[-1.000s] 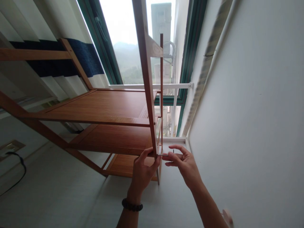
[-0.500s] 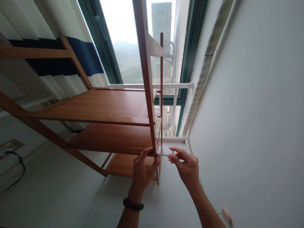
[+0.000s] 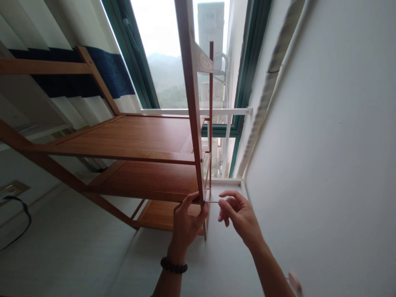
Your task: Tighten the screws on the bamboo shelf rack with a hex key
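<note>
A brown wooden shelf rack (image 3: 148, 136) with several tiers stands before me. My left hand (image 3: 187, 218) is closed around its near right post (image 3: 194, 111), close to the lower-middle shelf, with a dark beaded bracelet on the wrist. Out of the post's right side sticks the thin metal shaft of a hex key (image 3: 212, 201), about level. My right hand (image 3: 239, 216) has its thumb and fingers at the key's outer end, which they hide. The key's tip at the post is covered by my left hand.
A green-framed window (image 3: 241, 82) with a white rail (image 3: 229, 111) lies behind the rack. A white wall (image 3: 324, 144) rises close on the right. Striped curtains (image 3: 105, 74) hang at left, above a black cable (image 3: 29, 216). A small pink object (image 3: 294, 282) sits low at right.
My right hand has rolled about the hex key's outer end; its bent arm, visible before, is now behind the fingers. My left hand and the rack have stayed in place.
</note>
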Demonstrator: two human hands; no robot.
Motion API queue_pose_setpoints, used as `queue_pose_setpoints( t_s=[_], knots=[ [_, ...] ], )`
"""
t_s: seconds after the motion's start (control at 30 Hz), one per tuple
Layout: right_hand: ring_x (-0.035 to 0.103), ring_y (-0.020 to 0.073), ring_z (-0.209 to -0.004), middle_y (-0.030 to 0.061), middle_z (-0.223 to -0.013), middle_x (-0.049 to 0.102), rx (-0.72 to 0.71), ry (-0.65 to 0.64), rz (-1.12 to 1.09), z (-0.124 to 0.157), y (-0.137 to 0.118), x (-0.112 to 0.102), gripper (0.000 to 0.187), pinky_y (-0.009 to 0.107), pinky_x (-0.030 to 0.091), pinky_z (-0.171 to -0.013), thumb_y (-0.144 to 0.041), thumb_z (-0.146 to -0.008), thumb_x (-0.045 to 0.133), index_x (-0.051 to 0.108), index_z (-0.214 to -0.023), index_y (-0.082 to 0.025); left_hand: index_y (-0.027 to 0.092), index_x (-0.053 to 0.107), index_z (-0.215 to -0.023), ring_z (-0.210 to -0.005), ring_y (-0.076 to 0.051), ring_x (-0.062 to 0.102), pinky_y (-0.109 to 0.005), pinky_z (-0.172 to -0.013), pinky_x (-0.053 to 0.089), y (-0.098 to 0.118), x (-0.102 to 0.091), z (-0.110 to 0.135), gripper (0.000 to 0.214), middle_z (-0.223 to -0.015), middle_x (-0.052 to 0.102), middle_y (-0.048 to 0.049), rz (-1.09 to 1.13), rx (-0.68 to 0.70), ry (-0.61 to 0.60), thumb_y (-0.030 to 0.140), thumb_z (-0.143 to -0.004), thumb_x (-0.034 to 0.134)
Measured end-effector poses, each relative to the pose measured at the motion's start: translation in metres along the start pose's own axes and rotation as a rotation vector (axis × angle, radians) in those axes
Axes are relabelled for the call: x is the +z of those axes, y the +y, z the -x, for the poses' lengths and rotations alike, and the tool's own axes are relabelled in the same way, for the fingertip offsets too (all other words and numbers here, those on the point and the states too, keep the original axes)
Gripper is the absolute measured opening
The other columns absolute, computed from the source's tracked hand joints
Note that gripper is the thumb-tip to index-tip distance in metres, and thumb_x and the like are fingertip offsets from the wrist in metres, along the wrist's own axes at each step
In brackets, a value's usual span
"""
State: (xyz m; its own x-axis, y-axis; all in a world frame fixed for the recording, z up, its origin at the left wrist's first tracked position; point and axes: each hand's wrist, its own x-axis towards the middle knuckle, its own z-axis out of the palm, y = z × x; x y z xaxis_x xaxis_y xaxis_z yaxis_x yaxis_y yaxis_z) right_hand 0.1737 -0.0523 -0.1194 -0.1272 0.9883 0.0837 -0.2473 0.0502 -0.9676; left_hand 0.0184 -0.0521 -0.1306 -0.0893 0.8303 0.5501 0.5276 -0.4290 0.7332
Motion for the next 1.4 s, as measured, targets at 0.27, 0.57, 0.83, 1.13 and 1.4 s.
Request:
queue_pose_setpoints(
  t_s=[0.27, 0.57, 0.83, 1.13, 1.4],
  knots=[
    [0.065, 0.0192, -0.082, 0.0059, -0.089, 0.071, -0.033, -0.172, 0.013, 0.004, 0.0, -0.021, 0.032, 0.034, 0.053, -0.072, -0.024, -0.07, 0.069, 0.066, -0.101, -0.02, 0.019, 0.058, -0.091, -0.075, -0.014, 0.064, -0.025, -0.074, 0.049, -0.002, 0.002, 0.002, 0.019, -0.086, 0.069, -0.001, -0.008, 0.001, 0.023, 0.023, -0.073, 0.061],
    [0.047, 0.0072, -0.031, -0.0046, -0.036, 0.05, 0.087, 0.015, -0.076, -0.003, 0.003, 0.006, 0.033, 0.017, 0.036, -0.031, -0.041, -0.082, 0.053, 0.059, -0.066, -0.013, 0.018, 0.059, -0.091, -0.067, -0.012, 0.063, -0.022, -0.068, 0.05, 0.001, -0.002, -0.001, 0.02, -0.076, 0.068, 0.0007, -0.06, 0.048, 0.02, 0.022, -0.072, 0.061],
    [0.064, 0.0138, -0.06, -0.0012, -0.065, 0.063, -0.029, 0.034, -0.2, -0.004, 0.012, 0.0, 0.022, 0.022, 0.051, -0.045, -0.03, -0.073, 0.067, 0.059, -0.09, -0.017, 0.019, 0.059, -0.09, -0.07, -0.012, 0.064, -0.022, -0.071, 0.05, -0.002, 0.002, 0.001, 0.018, -0.084, 0.069, -0.0005, -0.035, 0.026, 0.039, 0.022, -0.073, 0.06],
    [0.051, 0.0089, -0.032, -0.0016, -0.036, 0.054, 0.122, -0.01, -0.034, 0.002, 0.007, 0.003, 0.037, 0.018, 0.039, -0.034, -0.043, -0.08, 0.055, 0.054, -0.056, -0.014, 0.018, 0.058, -0.091, -0.07, -0.013, 0.064, -0.023, -0.07, 0.05, -0.002, 0.002, 0.0, 0.02, -0.087, 0.07, -0.0026, -0.046, 0.034, 0.027, 0.021, -0.072, 0.061],
    [0.059, 0.0108, -0.046, -0.0032, -0.054, 0.06, 0.04, -0.01, -0.119, -0.001, 0.006, -0.001, 0.019, 0.018, 0.043, -0.038, -0.034, -0.075, 0.064, 0.059, -0.082, -0.016, 0.018, 0.059, -0.088, -0.068, -0.013, 0.064, -0.023, -0.069, 0.05, 0.002, 0.001, -0.001, 0.017, -0.08, 0.07, -0.0008, -0.05, 0.015, 0.043, 0.022, -0.072, 0.06]
  ],
)
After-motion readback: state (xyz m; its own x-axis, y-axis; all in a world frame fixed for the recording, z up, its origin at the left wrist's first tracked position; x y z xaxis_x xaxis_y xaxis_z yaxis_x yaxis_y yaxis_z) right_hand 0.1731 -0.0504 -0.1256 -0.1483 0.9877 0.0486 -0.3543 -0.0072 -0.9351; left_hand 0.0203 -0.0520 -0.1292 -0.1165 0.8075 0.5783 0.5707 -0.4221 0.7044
